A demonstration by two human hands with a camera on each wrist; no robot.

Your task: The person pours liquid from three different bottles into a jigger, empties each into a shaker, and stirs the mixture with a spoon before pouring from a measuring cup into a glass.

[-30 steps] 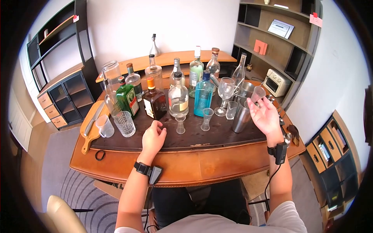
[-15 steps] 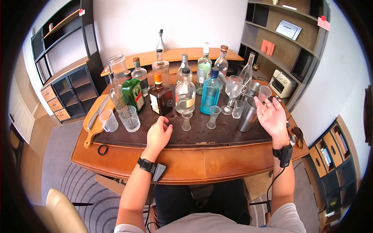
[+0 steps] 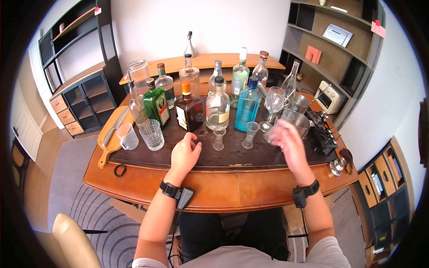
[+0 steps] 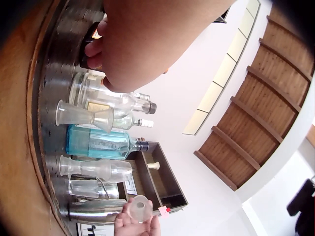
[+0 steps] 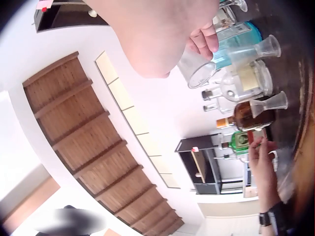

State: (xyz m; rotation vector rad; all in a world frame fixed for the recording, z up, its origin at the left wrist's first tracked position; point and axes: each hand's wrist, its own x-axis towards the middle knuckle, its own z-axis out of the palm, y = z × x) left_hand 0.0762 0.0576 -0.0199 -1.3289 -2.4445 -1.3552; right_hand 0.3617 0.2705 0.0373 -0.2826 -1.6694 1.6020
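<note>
My right hand (image 3: 288, 145) pinches a small clear cup (image 5: 198, 69) by its side, above the right part of the table; the cup's rim is tipped over in the right wrist view. Behind that hand stand a steel shaker tin (image 3: 298, 119) and a stemmed glass (image 3: 275, 102), with a blue bottle (image 3: 247, 109) to the left. My left hand (image 3: 185, 152) rests on the dark mat, fingers loosely curled and holding nothing, in front of a brown bottle (image 3: 188, 109). Two clear hourglass jiggers (image 3: 218, 139) stand between the hands.
Several more bottles line the back, among them a green bottle (image 3: 156, 105). At left are a cut-glass tumbler (image 3: 152, 135), a clear mug (image 3: 128, 136) and a knife (image 3: 115, 127) on a wooden board (image 3: 103, 156). A glass stopper (image 3: 337, 166) sits near the right edge.
My right hand has moved left and turned from palm up to palm inward, tipping the cup from upright. The left hand stays resting on the mat. The head view has shifted slightly.
</note>
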